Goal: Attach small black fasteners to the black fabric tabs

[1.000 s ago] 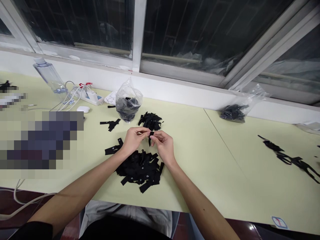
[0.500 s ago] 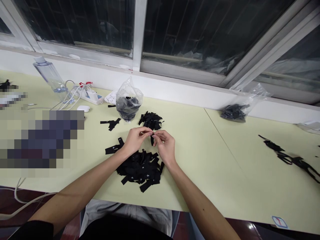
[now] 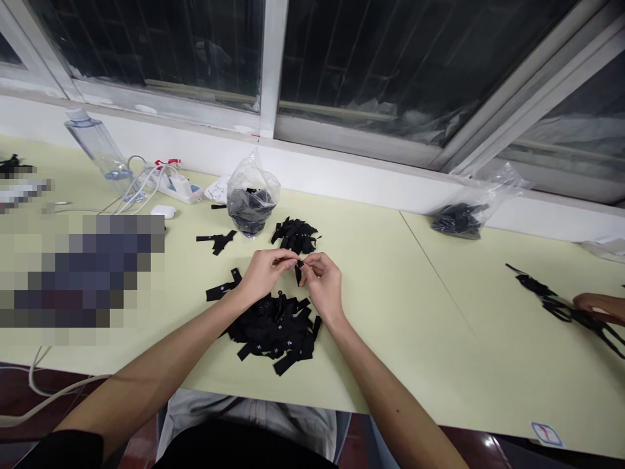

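My left hand [image 3: 265, 272] and my right hand [image 3: 323, 284] meet above the table, fingertips pinched together on a small black fabric strip [image 3: 299, 275]. The strip hangs down between them; its upper end is mostly hidden by the fingers. Below the hands lies a large heap of black fabric strips [image 3: 278, 329], some with small white marks. Just beyond the fingers is a smaller black heap [image 3: 295, 234]. To the left of that, a few loose black strips [image 3: 217, 241] lie flat.
A clear plastic bag [image 3: 252, 202] with black pieces stands behind the heaps; another bag [image 3: 459, 220] lies at the back right. A water bottle [image 3: 100, 146] and power strip [image 3: 178, 185] with cables are at left. Another person's hand [image 3: 600, 305] touches black straps [image 3: 556, 309] at far right.
My hands stay almost in place, still pinching the strip, with a little more of it showing between the fingertips. Another person's hand has come in at the right edge, onto the black straps.
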Demonstrator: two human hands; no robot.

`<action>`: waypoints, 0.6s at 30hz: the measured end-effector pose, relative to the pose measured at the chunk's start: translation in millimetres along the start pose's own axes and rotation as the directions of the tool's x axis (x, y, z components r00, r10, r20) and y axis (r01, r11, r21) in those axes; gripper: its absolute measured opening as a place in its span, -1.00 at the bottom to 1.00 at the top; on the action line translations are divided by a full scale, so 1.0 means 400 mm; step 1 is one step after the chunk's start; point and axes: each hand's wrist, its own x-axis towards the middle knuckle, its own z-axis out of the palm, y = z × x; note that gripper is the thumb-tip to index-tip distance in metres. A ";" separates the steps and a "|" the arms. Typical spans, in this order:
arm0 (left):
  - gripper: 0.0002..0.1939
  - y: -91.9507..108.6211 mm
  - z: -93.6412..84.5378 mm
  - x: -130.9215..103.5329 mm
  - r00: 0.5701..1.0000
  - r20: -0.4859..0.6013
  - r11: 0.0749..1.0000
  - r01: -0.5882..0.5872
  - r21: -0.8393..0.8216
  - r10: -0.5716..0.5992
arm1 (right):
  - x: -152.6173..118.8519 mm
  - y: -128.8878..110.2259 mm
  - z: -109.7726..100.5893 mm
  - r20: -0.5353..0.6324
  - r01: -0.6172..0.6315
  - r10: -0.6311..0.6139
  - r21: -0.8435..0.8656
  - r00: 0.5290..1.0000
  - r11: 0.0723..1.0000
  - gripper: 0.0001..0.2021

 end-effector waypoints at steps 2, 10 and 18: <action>-0.77 -0.002 -0.001 0.001 1.000 0.011 1.000 -0.002 -0.019 0.002 | 0.001 0.001 -0.001 0.008 -0.005 0.005 0.006 1.000 1.000 -0.91; -0.79 -0.006 0.001 -0.002 1.000 0.019 0.995 0.018 -0.094 -0.016 | -0.006 0.007 0.003 -0.001 0.008 -0.008 -0.010 1.000 1.000 -0.98; -0.71 0.002 0.020 -0.001 1.000 -0.018 0.997 -0.006 -0.082 0.004 | 0.010 0.009 -0.006 0.017 0.016 -0.016 0.001 1.000 1.000 -0.93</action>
